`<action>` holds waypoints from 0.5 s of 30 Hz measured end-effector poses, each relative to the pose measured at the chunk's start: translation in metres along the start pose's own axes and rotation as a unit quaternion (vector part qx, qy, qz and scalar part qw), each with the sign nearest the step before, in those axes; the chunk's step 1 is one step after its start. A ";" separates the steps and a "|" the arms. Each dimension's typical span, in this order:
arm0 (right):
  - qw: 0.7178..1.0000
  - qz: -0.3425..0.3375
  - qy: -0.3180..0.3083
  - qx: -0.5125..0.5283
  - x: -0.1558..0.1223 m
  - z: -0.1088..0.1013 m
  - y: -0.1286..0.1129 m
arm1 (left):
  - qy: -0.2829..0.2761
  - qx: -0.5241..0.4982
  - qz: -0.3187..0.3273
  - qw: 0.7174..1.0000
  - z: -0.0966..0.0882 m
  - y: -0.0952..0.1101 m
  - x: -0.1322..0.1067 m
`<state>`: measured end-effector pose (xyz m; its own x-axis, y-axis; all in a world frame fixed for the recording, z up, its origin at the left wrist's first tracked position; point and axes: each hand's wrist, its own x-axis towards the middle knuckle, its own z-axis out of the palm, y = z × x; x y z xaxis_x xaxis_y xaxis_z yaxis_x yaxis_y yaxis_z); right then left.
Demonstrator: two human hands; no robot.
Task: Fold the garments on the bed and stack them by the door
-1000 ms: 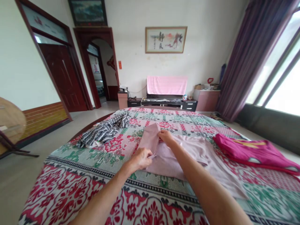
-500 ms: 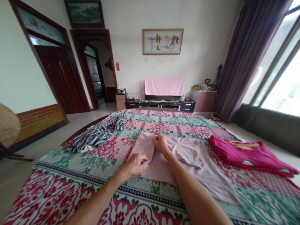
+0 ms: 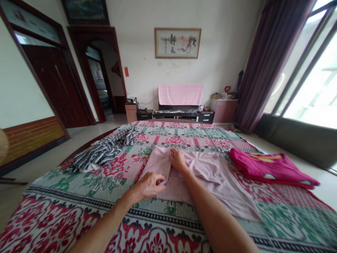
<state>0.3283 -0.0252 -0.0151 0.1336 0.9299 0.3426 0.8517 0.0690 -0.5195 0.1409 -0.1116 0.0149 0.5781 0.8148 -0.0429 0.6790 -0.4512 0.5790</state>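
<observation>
The left hand (image 3: 150, 184) pinched the edge of a soft, pale pink garment (image 3: 212, 170), and the right hand (image 3: 178, 160) pinched its top. The garment lay low in the middle, smooth on its left flap, wrinkly to the right. Under it spread a flowery cloth (image 3: 118, 165). A crumpled black-and-white cloth (image 3: 104, 150) sat left, a folded magenta cloth (image 3: 273, 170) right.
</observation>
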 end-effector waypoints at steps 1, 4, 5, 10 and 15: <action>1.000 -0.002 0.000 -0.012 -0.001 -0.001 -0.001 | -0.006 -0.004 0.000 1.000 0.000 0.000 0.000; 0.999 0.009 -0.011 -0.049 -0.004 -0.003 -0.005 | -0.010 -0.018 0.004 1.000 -0.004 -0.001 0.001; 0.998 0.017 -0.015 -0.058 -0.005 -0.004 -0.006 | 0.002 -0.013 0.003 1.000 -0.007 -0.003 0.002; 0.998 0.021 0.006 -0.060 -0.010 -0.012 -0.008 | 0.134 0.098 -0.094 0.982 -0.032 -0.029 0.002; 0.999 -0.048 0.009 -0.023 -0.001 -0.010 -0.021 | 0.113 0.126 -0.176 0.970 -0.043 -0.060 -0.001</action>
<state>0.3155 -0.0314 0.0029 0.0599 0.9129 0.4037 0.8833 0.1399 -0.4474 0.0802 -0.0695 0.0148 0.1961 0.9806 -0.0063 0.9221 -0.1822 0.3415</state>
